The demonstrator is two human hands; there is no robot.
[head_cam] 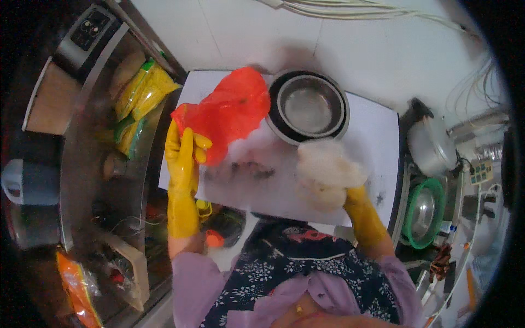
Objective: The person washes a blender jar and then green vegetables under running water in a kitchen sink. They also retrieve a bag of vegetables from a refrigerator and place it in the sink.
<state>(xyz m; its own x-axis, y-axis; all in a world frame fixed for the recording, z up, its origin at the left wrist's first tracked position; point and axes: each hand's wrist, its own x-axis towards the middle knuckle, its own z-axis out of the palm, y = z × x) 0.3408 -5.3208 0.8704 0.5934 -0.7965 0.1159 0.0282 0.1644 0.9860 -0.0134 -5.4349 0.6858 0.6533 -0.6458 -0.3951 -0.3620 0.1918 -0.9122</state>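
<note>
My left hand [185, 149], in a yellow rubber glove, grips one end of a red plastic bag [242, 104]. The bag is spread out above the left part of a white tabletop [371, 135]. My right hand, also gloved, is mostly hidden behind a whitish cloth [328, 164]; only the glove's yellow cuff [366, 215] shows. That cloth is blurred and bunched over the right half of the table, just in front of nested metal bowls [311, 105]. Dark marks [252, 169] lie on the tabletop between my hands.
Left, a dark shelf [86, 160] holds yellow plastic packets [149, 92]. To the right are a green plastic basin [441, 209] and a lidded pot [430, 143]. A white wall [246, 35] with bundled cables [348, 11] rises behind the table. An orange packet [78, 289] lies lower left.
</note>
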